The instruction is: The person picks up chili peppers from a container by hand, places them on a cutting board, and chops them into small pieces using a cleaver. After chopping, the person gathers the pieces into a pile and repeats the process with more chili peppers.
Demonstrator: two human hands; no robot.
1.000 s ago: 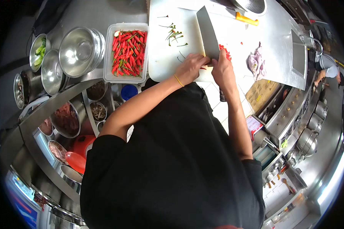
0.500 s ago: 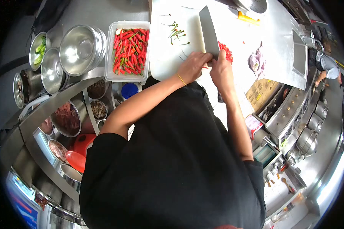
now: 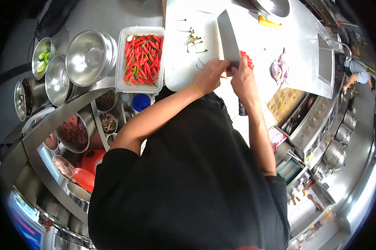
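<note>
My right hand is closed round the dark handle of a cleaver. Its broad blade stands on edge over the right side of a white cutting board. Close against the blade, my left hand has its fingers bent and pressed together on a red chili, of which only a small part shows. Chopped red chili lies in a pile just right of the blade. Green chili stems are scattered on the board. Left of it, a clear plastic container holds many whole red chilies.
Steel bowls stand at the left, beside a bowl of green vegetables. A purplish bunch and a yellow-handled tool lie on the steel counter to the right. Another person is at the far right.
The view has shifted slightly, so the board and container sit a little lower. Both hands stay at the cleaver, with almost no change in their grip.
</note>
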